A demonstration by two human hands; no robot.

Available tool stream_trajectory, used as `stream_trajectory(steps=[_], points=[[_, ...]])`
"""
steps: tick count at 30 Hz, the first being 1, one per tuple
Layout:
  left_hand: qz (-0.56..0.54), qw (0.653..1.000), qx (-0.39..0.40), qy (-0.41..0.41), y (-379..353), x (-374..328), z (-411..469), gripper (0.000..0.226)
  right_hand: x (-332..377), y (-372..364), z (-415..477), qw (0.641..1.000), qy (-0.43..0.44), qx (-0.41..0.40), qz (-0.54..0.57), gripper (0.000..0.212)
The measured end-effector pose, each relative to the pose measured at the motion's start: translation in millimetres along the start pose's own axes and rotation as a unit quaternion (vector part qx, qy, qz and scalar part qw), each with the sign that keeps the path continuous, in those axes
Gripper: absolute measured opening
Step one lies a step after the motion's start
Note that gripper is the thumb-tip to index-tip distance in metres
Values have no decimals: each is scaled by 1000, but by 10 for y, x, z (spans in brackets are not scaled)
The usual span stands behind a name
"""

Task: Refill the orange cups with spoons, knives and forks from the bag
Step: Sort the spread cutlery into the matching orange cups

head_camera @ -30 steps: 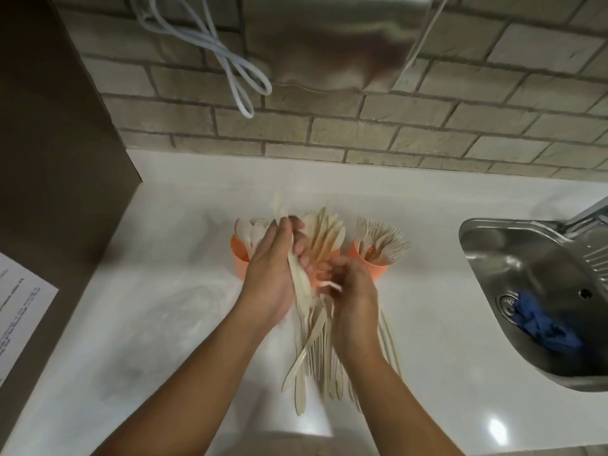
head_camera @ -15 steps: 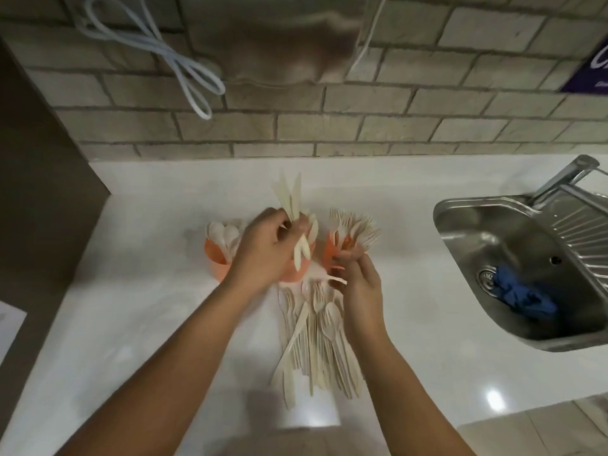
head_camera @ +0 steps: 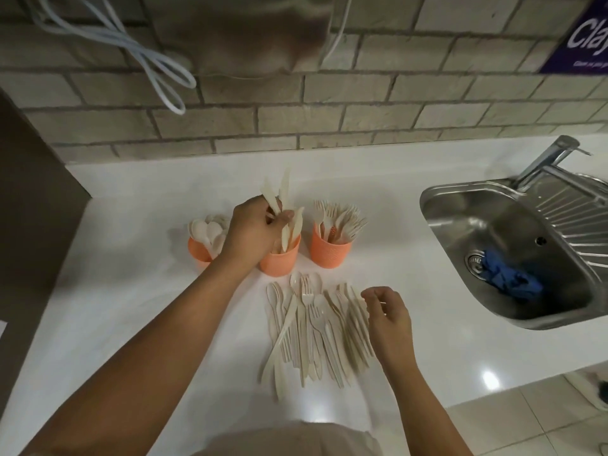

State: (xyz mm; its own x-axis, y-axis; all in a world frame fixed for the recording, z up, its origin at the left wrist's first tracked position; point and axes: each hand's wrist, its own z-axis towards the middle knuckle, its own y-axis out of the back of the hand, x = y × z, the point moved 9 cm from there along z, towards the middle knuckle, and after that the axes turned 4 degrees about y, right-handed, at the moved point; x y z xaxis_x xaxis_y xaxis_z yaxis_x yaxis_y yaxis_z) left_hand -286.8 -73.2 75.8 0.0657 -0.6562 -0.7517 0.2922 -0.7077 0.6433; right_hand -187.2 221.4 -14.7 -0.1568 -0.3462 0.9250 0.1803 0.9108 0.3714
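Three orange cups stand in a row on the white counter. The left cup point(head_camera: 197, 250) holds spoons, the middle cup point(head_camera: 283, 260) holds knives, the right cup point(head_camera: 330, 253) holds forks. My left hand point(head_camera: 253, 232) grips a few cream knives point(head_camera: 279, 195) upright over the middle cup. A pile of mixed cream cutlery point(head_camera: 316, 327) lies on the counter in front of the cups. My right hand point(head_camera: 390, 319) hovers at the pile's right edge with curled fingers touching the pieces there; whether it pinches one is unclear. No bag is visible.
A steel sink point(head_camera: 513, 251) with a blue cloth point(head_camera: 510, 279) and a tap point(head_camera: 546, 159) sits at the right. A brick wall point(head_camera: 362, 120) runs behind the counter, a dark panel point(head_camera: 29, 205) stands at the left. The counter's front edge point(head_camera: 493, 394) drops to a tiled floor.
My left hand carried the knives from the pile up over the middle cup. My right hand drew back from the cups down to the pile's right side.
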Motion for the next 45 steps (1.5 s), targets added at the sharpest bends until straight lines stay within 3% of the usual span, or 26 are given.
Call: stream_trajectory(steps=[7, 10, 13, 15, 17, 20, 23, 27, 29, 30, 34, 39, 41, 43, 45], points=[[55, 996, 72, 28, -102, 79, 1, 50, 44, -26, 5, 996, 72, 12, -59, 14], [107, 990, 83, 30, -121, 64, -9, 74, 32, -83, 25, 976, 129, 13, -174, 13], [155, 986, 52, 12, -78, 9, -31, 91, -138, -234, 41, 938, 101, 77, -323, 41], [157, 987, 19, -6, -11, -59, -23, 95, -250, -288, -3, 924, 49, 122, -360, 57], [153, 988, -3, -25, 35, -120, 24, 90, -293, -315, -58, 919, 16, 155, -362, 66], [186, 980, 28, -63, -51, -156, 122, 57, -317, -345, -59, 913, 6, 182, -364, 67], [214, 971, 60, -88, -167, -158, 115, 37, -358, -375, -24, 931, -5, 184, -315, 38], [185, 975, -42, -120, -33, -363, -132, 38, -340, -370, -17, 950, -8, 175, -260, 16], [113, 977, -85, -158, 51, -508, -421, 26, -344, -369, -2, 952, -1, 173, -253, 25], [78, 982, -62, -158, 15, -514, -580, 20, -357, -368, 1, 952, -3, 174, -251, 28], [33, 990, 132, -23, -476, -98, -1222, 24, -394, -343, 0, 960, -35, 174, -215, 25], [-48, 975, 176, 128, -684, 366, -1546, 26, -208, -255, -9, 972, -44, 174, -149, 4], [-154, 948, 179, 212, -700, 446, -1542, 43, 5, -266, -83, 976, -37, 202, -73, 9], [-282, 902, 193, 262, -747, 348, -1528, 68, 309, -383, -243, 958, -25, 281, 41, 20], [-369, 864, 212, 269, -795, 142, -1509, 61, 583, -531, -412, 928, 5, 365, 72, 26]])
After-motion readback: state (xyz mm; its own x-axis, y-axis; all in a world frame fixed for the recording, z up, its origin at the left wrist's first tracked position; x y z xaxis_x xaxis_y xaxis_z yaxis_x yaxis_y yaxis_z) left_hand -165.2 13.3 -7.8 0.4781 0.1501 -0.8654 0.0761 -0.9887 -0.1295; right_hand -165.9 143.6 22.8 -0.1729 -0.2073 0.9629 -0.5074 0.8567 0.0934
